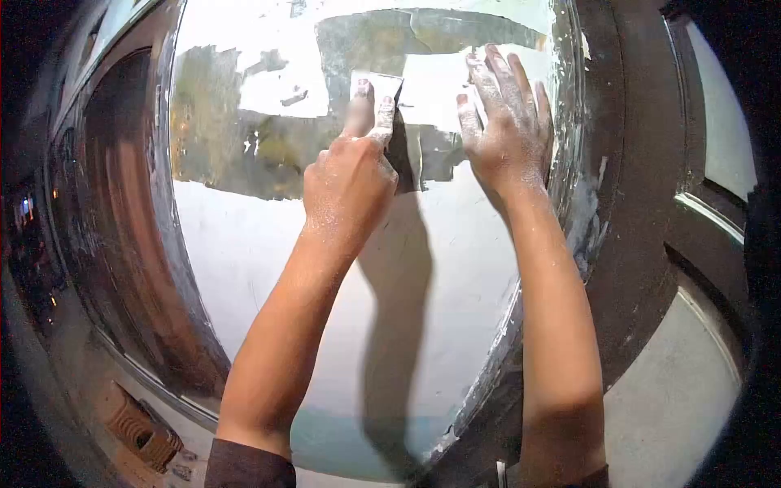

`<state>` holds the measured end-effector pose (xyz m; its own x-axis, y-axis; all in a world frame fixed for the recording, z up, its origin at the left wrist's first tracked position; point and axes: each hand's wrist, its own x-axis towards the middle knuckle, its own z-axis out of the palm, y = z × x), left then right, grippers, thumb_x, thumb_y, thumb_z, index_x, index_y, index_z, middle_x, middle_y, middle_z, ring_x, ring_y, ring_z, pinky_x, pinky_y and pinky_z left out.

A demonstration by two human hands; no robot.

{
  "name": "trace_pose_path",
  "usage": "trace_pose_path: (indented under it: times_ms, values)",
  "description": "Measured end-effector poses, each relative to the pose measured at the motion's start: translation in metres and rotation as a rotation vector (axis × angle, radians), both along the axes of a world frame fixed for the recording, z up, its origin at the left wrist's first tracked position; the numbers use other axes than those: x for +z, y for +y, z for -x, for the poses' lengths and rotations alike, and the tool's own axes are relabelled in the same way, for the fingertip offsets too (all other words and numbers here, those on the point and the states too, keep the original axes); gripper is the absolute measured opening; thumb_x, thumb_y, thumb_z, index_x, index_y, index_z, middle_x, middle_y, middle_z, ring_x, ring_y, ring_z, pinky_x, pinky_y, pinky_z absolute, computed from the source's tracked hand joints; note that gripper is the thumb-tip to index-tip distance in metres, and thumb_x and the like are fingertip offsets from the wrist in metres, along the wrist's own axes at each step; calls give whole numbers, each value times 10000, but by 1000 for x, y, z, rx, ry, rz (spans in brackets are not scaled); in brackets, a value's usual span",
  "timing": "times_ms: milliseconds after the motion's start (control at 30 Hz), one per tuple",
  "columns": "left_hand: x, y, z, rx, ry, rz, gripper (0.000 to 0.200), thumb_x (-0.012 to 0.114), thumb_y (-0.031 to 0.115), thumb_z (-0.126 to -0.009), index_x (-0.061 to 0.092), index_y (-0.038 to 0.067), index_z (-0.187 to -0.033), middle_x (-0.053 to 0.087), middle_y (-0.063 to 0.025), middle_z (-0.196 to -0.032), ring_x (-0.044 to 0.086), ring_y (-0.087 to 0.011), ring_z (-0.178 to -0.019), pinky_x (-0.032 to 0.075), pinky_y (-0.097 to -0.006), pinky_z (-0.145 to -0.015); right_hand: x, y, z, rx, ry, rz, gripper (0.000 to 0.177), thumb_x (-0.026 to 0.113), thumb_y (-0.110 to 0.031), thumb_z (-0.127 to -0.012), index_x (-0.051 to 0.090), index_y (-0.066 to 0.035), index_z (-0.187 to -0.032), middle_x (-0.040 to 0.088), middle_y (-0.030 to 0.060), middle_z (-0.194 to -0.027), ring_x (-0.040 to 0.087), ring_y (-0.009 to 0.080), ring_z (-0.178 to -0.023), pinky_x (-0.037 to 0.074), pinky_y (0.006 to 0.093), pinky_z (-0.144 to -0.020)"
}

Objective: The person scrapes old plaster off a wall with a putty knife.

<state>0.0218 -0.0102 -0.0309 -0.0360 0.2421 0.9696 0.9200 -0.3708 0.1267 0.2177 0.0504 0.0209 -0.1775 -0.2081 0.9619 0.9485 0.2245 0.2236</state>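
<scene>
My left hand (350,179) presses a small flat scraper (390,84) against a framed panel (325,260). Its index finger and thumb lie on the scraper's pale face, while the other fingers are curled under. The panel is mostly white, with grey-green patches (224,146) that have ragged edges in its upper part. To the right, my right hand (508,130) rests flat on the panel with its fingers spread, holding nothing. White dust or residue coats the fingers of both hands.
A dark frame (606,163) borders the panel on the right, smeared white along its inner edge. At left stands another dark framed section (122,203). A brown ridged object (145,431) lies at the lower left. My arm's shadow falls down the panel.
</scene>
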Motion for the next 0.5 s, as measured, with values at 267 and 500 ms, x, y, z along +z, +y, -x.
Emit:
trace_pose_path:
  times_ms: [267,500]
  values:
    - [18,0,-1,-7,3,18,419,495,46,-885,769,74,-1202,459,-34,-1629,721,-420,-1076,583,-519,-913,0,2,2,-4,9,-13,538,566,-392,-1015,548,-226,-1526,431,16,-1652,315,243,-1560,149,515,-1290]
    - [35,2,-2,20,-13,94,368,517,74,-891,785,72,-1142,549,-57,-1559,708,-430,-1104,564,-528,-961,0,3,1,42,-5,-46,520,579,-384,-1004,580,-207,-1494,460,22,-1631,339,257,-1545,156,544,-1282]
